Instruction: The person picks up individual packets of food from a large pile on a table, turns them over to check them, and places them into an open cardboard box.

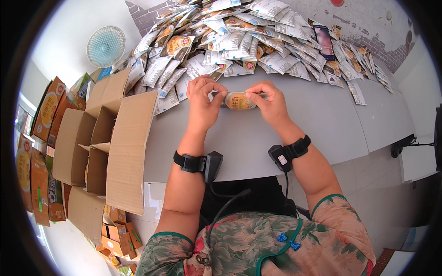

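Note:
Above the grey table [248,138], a small printed sachet [240,100] with an orange and brown front is stretched sideways between both hands. My left hand [206,100] pinches its left end between thumb and forefinger. At the other end, my right hand [267,100] grips the sachet with thumb and fingertips. Just beyond the hands rises a large pile of similar sachets [238,41], many with their white backs up. Each wrist wears a black strap with a black device.
An open cardboard box [129,151] with inner dividers stands at the left. Behind it are a fan [106,46] and printed orange cartons [50,107]. More cartons [117,238] lie low at the left. A phone [324,42] leans on the pile's right side.

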Motion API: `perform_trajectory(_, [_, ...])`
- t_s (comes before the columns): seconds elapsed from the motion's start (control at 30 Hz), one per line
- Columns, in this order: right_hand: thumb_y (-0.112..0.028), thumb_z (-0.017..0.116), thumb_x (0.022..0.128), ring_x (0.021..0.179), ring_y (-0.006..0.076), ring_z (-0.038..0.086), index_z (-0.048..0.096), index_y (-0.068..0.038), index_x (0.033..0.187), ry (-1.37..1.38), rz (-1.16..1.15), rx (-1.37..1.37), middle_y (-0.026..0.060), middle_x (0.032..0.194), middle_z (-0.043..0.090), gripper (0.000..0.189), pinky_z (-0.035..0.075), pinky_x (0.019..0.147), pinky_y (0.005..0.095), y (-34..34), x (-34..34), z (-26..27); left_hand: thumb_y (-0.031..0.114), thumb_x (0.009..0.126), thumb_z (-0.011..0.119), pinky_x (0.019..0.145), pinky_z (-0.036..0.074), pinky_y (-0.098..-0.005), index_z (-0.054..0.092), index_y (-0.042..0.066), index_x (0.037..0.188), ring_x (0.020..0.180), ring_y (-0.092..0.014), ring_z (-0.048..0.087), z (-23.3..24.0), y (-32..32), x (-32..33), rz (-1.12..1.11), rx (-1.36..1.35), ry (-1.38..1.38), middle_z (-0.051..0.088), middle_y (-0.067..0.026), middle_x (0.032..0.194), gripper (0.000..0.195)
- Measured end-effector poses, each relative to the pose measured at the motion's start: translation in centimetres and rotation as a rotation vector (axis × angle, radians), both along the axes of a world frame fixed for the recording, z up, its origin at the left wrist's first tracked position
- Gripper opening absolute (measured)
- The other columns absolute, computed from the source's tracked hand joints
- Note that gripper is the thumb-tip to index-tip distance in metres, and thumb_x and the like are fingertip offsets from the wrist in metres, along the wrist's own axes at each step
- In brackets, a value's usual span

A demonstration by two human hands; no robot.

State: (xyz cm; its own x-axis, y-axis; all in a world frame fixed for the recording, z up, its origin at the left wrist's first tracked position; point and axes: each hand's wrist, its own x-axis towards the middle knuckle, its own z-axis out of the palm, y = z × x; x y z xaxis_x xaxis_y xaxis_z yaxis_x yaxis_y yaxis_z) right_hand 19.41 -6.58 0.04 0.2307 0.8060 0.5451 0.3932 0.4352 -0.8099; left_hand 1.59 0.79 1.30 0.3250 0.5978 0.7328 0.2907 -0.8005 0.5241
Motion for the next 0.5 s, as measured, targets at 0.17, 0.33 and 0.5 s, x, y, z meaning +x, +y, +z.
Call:
perform_trajectory(0.17, [-0.008,0.066,0.078,0.078,0.0144,0.056,0.064,-0.003,0.081,0.052,0.007,-0.006,0.0054,0.086,0.059,0.007,0.046,0.07,0.0266,0.23,0.26,-0.43,0.007,0.077,0.066,0.093,0.037,-0.0387,0.061,0.006,0.08,0.111,-0.029,0.046,-0.26,0.33,-0.32,0.004,-0.07,0.029,0.059,-0.0057,0.089,0.007])
perform_trajectory(0.33, [-0.01,0.067,0.078,0.078,0.0137,0.056,0.064,-0.002,0.081,0.068,0.005,-0.028,0.0052,0.085,0.059,0.009,0.046,0.071,0.0261,0.31,0.34,-0.4,0.008,0.077,0.066,0.092,0.038,-0.0368,0.059,0.004,0.081,0.112,-0.029,0.047,-0.46,0.5,-0.42,-0.015,-0.097,0.011,0.058,-0.01,0.097,0.009])
perform_trajectory(0.5, [-0.011,0.068,0.079,0.078,0.0126,0.056,0.064,-0.001,0.082,0.106,0.016,-0.076,0.0046,0.086,0.06,0.011,0.045,0.071,0.0253,0.37,0.59,-0.41,0.01,0.077,0.068,0.091,0.039,-0.0352,0.06,0.004,0.081,0.11,-0.027,0.049,-0.28,0.3,-0.42,0.009,-0.145,-0.027,0.058,-0.0113,0.1,0.01])
